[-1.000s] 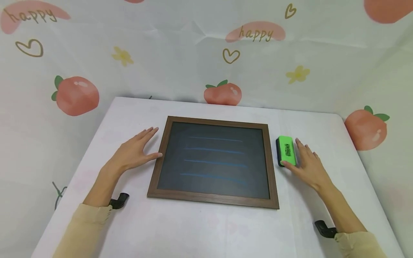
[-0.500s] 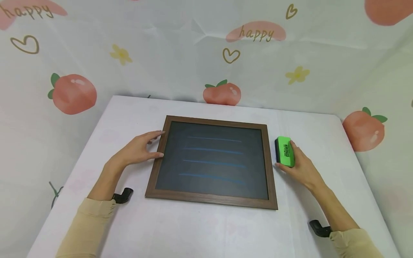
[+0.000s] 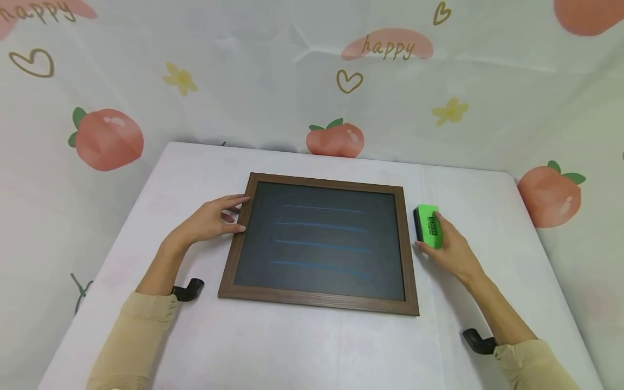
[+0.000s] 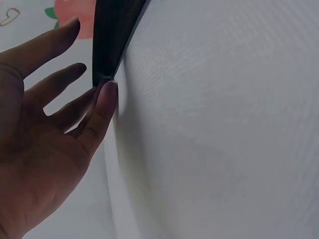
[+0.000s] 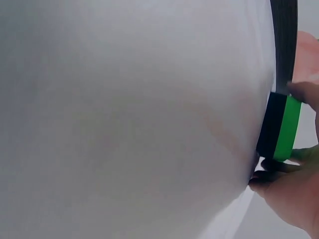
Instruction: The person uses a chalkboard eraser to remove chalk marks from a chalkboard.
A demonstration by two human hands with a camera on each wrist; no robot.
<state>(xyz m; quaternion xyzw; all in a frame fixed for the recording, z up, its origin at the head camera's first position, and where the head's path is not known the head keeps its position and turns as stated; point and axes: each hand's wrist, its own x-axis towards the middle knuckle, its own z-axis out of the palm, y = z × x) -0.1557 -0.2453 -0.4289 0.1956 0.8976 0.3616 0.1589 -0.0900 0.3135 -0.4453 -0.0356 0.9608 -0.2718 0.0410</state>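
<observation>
A small blackboard (image 3: 319,254) in a brown wooden frame lies flat on the white table, with several blue lines drawn across it. My left hand (image 3: 209,221) touches the frame's left side; thumb and index finger rest on its edge, fairly straight. In the left wrist view, that hand (image 4: 55,124) has its fingers spread by the dark frame edge (image 4: 112,40). Right of the board, my right hand (image 3: 454,249) grips a green eraser (image 3: 429,226) with a black underside, thumb at its near end. The right wrist view shows the eraser (image 5: 280,125) between thumb and fingers.
A white cloth covers the table (image 3: 292,346), which ends at a backdrop (image 3: 253,97) printed with peaches, flowers and hearts. A black piece (image 3: 189,290) sits at the left wrist and a similar one (image 3: 479,341) at the right wrist.
My left hand has moved right and come onto the frame's left edge. My right hand has closed round the eraser, which has shifted and turned very slightly.
</observation>
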